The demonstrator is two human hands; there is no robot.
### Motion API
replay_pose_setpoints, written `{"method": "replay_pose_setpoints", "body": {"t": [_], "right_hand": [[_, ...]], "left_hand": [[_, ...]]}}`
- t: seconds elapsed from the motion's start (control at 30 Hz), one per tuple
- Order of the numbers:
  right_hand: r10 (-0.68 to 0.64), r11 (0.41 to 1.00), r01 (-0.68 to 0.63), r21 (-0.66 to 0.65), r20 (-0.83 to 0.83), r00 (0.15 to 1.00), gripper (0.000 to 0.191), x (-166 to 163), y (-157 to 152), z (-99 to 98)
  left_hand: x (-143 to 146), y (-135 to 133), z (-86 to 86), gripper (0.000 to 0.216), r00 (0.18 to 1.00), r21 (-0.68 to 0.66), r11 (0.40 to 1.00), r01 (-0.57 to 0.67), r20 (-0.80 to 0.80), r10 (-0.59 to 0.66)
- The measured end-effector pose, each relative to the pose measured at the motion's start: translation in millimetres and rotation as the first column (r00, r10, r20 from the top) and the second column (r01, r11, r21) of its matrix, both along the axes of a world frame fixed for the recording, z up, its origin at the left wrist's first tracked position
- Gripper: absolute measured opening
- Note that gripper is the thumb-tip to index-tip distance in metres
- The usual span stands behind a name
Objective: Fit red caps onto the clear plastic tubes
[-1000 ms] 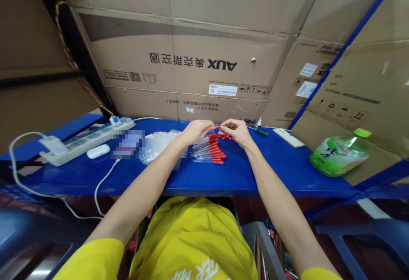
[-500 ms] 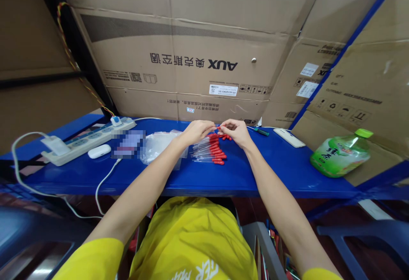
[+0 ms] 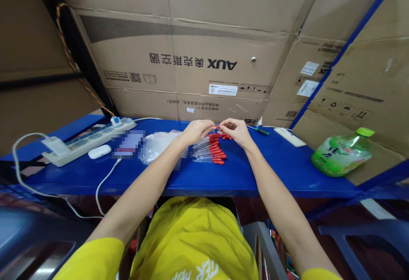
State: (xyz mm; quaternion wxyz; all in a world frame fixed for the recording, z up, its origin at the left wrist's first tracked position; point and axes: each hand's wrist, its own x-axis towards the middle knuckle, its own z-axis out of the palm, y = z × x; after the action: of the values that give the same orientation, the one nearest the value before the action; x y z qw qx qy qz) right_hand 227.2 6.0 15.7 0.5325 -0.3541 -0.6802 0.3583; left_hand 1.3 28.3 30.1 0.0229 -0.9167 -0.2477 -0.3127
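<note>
My left hand and my right hand meet at the back of the blue table, fingertips almost touching. Between them is a dropper with a red rubber bulb; both hands pinch it, and its glass tube is mostly hidden by the left fingers. Just below lies a row of glass droppers, red bulbs pointing right and clear tubes left. A few loose red bulbs sit under my right hand. Clear plastic bags lie partly beneath my left forearm.
On the left are a white power strip, a white earphone case and a blurred-out phone. A green-handled screwdriver, a white phone-like object and a green tea bottle lie right. Cardboard walls the back.
My hands stay in almost the same place, still pinching the dropper. The view has shifted very slightly; the objects on the table lie as before.
</note>
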Motion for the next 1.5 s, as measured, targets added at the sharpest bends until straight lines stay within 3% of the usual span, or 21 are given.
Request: {"method": "replay_pose_setpoints", "body": {"t": [0.17, 0.47, 1.0, 1.5], "right_hand": [[0.03, 0.999, -0.031, -0.034, -0.035, 0.999, 0.046, 0.4, -0.1, 4.6], [0.003, 0.999, -0.005, -0.037, -0.043, 0.999, 0.045, 3.6, -2.2, 7.4], [-0.008, 1.0, 0.008, 0.004, -0.008, 1.0, 0.045, -0.5, -2.6, 3.0], [0.033, 0.998, -0.035, -0.046, -0.031, 0.999, 0.043, 1.1, -6.4, 8.4]], "left_hand": [[-2.7, 1.8, -1.0, 0.032, 0.997, 0.019, 0.999, -0.032, 0.078, 0.031], [-1.6, 1.8, -1.4, 0.041, 0.998, -0.096, 0.993, -0.063, -0.027, 0.061], [-1.5, 1.3, -2.1, 0.04, 0.997, -0.013, 0.998, -0.065, -0.037, 0.065], [-2.9, 3.8, -3.2, 0.042, 0.998, 0.024, 0.999, -0.031, -0.052, 0.033]]}}
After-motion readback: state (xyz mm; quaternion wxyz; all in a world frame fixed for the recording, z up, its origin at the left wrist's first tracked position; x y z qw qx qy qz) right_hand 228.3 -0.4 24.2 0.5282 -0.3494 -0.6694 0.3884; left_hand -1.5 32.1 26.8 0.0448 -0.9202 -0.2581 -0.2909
